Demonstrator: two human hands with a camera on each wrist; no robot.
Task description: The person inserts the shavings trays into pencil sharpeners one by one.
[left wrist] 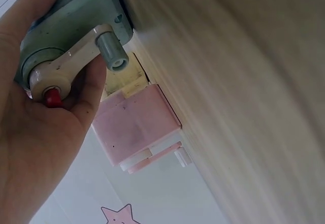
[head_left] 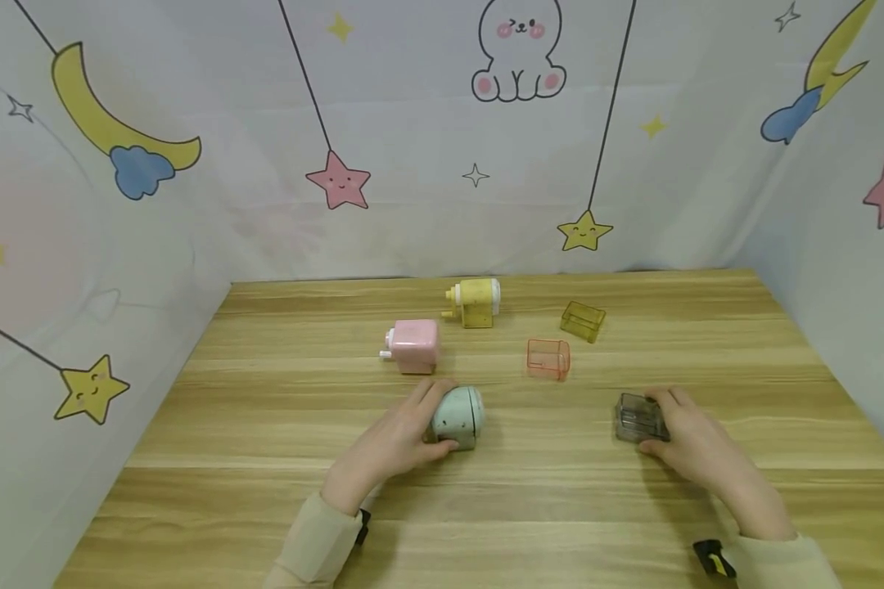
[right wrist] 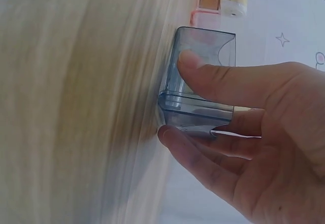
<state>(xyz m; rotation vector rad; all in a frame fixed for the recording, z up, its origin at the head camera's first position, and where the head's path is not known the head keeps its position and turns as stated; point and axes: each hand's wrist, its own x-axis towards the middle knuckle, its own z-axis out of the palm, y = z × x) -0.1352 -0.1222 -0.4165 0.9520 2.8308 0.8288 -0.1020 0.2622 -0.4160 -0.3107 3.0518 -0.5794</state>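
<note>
In the head view, the person's left hand [head_left: 394, 438] grips a mint-green, round-bodied plastic pencil sharpener [head_left: 455, 413], its thumb on the near side and the other fingers curled over the far side. The small dark marks on its body are too small to read. The right hand [head_left: 692, 433] pinches a smoky-grey, see-through plastic box [head_left: 636, 419] at its right end, between thumb and fingers. Both are over the near half of a wood-grain desk [head_left: 258, 474], well apart. Behind the mint sharpener stand 2 more: a pink, boxy plastic crank sharpener [head_left: 416, 345] and, farther back, a yellow plastic crank sharpener [head_left: 477, 294] with a white end. Between these and the grey box lie 2 see-through boxes, a clear plastic box with red edges [head_left: 548, 360] and an olive-yellow plastic box [head_left: 584, 321]. A white cloth with printed stars and moons [head_left: 412, 237] hangs behind.

In the left wrist view, the thumb presses the mint sharpener's side; a white crank arm [left wrist: 71, 56] with a grey-green knob [left wrist: 112, 54] and a red centre piece [left wrist: 53, 98] faces the palm. Some fingertips are hidden.

In the right wrist view, the thumb lies on 1 face of the grey box, the other fingers against the opposite side.
</note>
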